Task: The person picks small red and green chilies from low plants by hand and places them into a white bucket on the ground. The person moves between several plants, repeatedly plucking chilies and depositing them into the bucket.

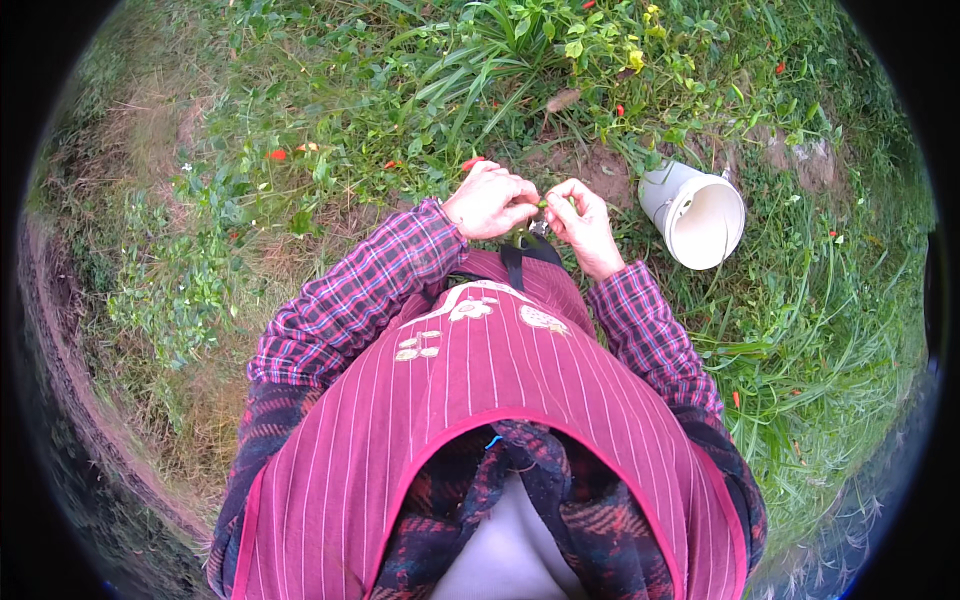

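Observation:
My left hand (495, 201) and my right hand (584, 225) meet in front of my apron, nearly touching at the fingertips. Between them is a small green piece of plant (543, 203), pinched by the thumb and finger of my right hand and touched by my left fingertips. A red chili pepper (472, 163) shows just beyond my left hand; whether that hand holds it I cannot tell. To the right of my hands, a white plastic bucket (655, 196) lies tipped, its mouth towards me; no contents show in its visible inside.
Low chili plants (607, 45) with scattered red peppers (277, 155) grow among grass and weeds. A patch of bare soil (606, 176) lies beyond my right hand. Long grass blades (780, 375) spread at the right, and a strip of bare earth (82, 375) curves along the left.

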The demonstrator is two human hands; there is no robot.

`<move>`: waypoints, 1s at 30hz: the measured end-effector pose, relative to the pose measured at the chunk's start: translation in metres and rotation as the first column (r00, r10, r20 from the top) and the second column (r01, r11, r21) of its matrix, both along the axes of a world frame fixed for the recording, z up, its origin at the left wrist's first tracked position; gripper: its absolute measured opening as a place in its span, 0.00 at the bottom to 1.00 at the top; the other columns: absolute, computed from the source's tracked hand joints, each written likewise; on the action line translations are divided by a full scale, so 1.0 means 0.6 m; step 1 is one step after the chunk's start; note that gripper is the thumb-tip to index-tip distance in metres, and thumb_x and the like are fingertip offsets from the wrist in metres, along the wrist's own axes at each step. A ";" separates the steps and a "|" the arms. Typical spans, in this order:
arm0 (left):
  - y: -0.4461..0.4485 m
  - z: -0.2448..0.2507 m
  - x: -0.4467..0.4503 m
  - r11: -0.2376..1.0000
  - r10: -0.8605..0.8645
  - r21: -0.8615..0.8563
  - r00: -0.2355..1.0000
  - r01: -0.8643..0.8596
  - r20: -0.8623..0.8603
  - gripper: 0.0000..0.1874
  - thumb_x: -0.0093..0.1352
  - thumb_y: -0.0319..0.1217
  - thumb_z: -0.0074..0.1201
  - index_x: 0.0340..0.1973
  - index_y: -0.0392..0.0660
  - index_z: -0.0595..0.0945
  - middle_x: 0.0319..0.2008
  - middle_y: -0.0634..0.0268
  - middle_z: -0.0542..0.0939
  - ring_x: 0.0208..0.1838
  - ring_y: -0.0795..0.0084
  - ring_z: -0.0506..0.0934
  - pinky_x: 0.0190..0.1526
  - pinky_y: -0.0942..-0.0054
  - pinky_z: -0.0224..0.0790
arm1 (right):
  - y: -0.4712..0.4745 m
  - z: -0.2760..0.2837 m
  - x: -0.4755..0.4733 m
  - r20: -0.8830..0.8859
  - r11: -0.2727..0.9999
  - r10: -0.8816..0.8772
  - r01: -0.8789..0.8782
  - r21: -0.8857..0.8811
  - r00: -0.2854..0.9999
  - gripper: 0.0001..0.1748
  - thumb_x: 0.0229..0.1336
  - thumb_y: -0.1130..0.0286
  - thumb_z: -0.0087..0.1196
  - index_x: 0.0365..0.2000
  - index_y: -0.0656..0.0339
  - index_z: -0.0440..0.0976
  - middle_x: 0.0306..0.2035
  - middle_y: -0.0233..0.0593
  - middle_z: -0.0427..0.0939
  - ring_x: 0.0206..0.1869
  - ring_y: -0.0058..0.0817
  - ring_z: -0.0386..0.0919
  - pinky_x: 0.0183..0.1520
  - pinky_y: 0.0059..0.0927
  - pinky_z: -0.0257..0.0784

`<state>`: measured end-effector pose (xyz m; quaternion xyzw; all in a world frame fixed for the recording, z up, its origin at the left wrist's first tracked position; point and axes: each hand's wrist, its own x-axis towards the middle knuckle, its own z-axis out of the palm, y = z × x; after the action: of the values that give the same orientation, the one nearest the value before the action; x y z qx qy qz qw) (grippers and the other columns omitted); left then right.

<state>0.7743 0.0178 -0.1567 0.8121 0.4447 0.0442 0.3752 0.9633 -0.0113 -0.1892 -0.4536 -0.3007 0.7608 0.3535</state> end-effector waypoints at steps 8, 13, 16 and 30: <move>-0.004 0.003 -0.009 0.986 0.161 0.055 0.987 -0.160 -0.001 0.07 0.61 0.34 0.55 0.29 0.44 0.80 0.25 0.61 0.80 0.32 0.62 0.77 0.35 0.64 0.67 | 0.026 0.000 -0.049 0.404 0.892 -0.128 -0.074 0.447 0.906 0.06 0.55 0.74 0.56 0.27 0.60 0.68 0.23 0.23 0.70 0.25 0.09 0.65 0.27 0.14 0.61; 0.016 -0.002 -0.046 0.946 0.294 0.062 0.921 -0.319 0.256 0.11 0.66 0.35 0.52 0.39 0.44 0.81 0.35 0.59 0.80 0.41 0.67 0.78 0.45 0.70 0.69 | 0.058 -0.004 -0.027 -0.137 0.998 -0.024 0.032 0.054 0.990 0.06 0.62 0.68 0.48 0.29 0.57 0.67 0.26 0.29 0.76 0.24 0.11 0.69 0.22 0.12 0.61; 0.038 -0.017 -0.107 0.776 0.566 0.027 0.716 -0.630 0.408 0.12 0.67 0.34 0.48 0.40 0.42 0.81 0.37 0.57 0.81 0.41 0.65 0.79 0.45 0.70 0.70 | 0.063 -0.025 -0.012 -0.106 0.999 0.034 -0.030 0.037 0.994 0.05 0.62 0.69 0.47 0.31 0.57 0.68 0.27 0.29 0.75 0.25 0.11 0.68 0.21 0.10 0.59; -0.036 -0.089 -0.126 0.859 0.445 -0.263 0.895 -0.439 -0.040 0.12 0.65 0.30 0.48 0.42 0.39 0.79 0.38 0.59 0.79 0.42 0.70 0.77 0.46 0.72 0.69 | 0.022 -0.131 -0.017 0.117 0.990 0.127 -0.118 -0.081 0.985 0.10 0.58 0.63 0.55 0.34 0.57 0.71 0.27 0.26 0.74 0.26 0.11 0.69 0.23 0.13 0.59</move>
<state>0.6985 -0.0041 -0.2100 0.6304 0.6164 0.0781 0.4653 0.9532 0.0016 -0.2678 -0.4927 -0.3208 0.7625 0.2700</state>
